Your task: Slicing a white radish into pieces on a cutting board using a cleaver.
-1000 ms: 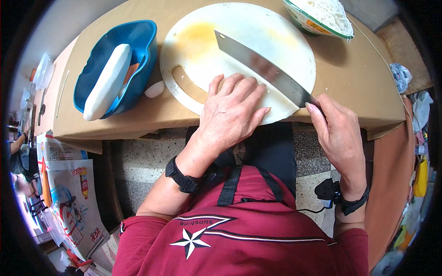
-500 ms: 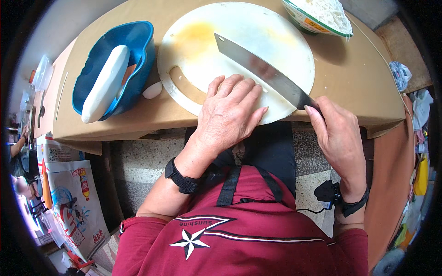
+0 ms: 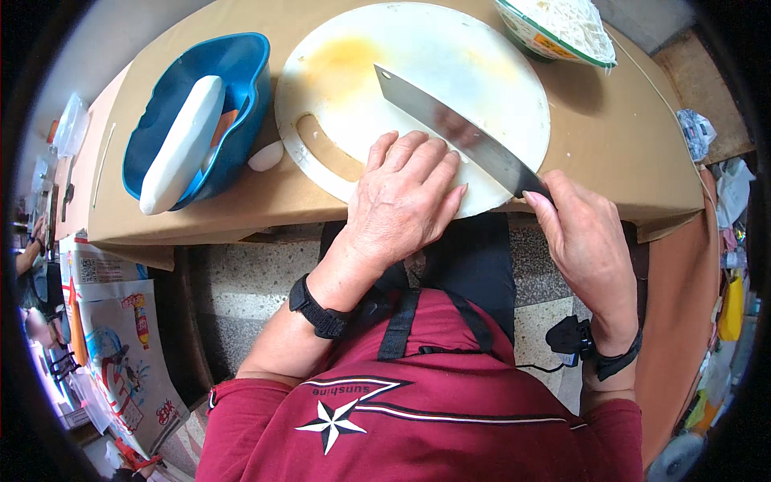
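A cleaver (image 3: 458, 124) with a wide steel blade and a black handle lies slantwise over the round white cutting board (image 3: 418, 48). My right hand (image 3: 582, 225) is closed round its handle at the board's near right edge. My left hand (image 3: 405, 189) rests on the near part of the board, close to the blade. Its fingers are bent and drawn together, pressing down on something that the hand hides. Only a small white bit shows between its fingertips and the blade.
Left of the board stands a blue plastic basin (image 3: 261, 60) with a long peeled white radish (image 3: 181, 145) leaning in it. A white cut piece (image 3: 266, 157) lies between basin and board. At the back right, a green-rimmed bowl (image 3: 540, 48) is heaped with white shreds (image 3: 566, 24).
The cleaver has shifted very slightly toward me, my right hand with it. My left hand has barely moved on the board.
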Demonstrator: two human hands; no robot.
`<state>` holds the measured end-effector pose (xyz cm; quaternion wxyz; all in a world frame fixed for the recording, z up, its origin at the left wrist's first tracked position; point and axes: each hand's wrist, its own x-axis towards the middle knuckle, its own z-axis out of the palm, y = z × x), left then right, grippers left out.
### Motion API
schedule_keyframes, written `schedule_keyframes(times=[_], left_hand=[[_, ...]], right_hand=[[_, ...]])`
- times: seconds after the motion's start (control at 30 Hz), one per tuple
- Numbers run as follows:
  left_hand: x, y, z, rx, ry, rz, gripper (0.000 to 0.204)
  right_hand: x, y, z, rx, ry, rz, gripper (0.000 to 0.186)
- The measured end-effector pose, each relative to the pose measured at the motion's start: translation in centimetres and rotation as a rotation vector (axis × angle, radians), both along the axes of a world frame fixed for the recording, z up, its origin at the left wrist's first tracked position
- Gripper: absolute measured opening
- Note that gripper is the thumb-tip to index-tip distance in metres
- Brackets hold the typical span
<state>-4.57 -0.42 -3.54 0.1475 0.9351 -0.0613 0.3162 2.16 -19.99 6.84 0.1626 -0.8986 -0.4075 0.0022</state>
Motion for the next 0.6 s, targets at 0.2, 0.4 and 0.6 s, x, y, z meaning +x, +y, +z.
schedule_keyframes(times=[0.2,0.4,0.6], left_hand=[[0.0,0.1,0.2,-0.007,0.017,-0.012,0.034],[0.1,0.0,0.1,-0.013,0.020,-0.024,0.033],[-0.1,0.2,0.3,-0.003,0.047,-0.031,0.033]], right_hand=[[0.0,0.8,0.3,-0.060,-0.018,0.031,0.018],[1.2,3.6,-0.1,-0.111,0.036,0.104,0.019],[2.0,3.5,-1.0,0.020,0.048,0.072,0.022]])
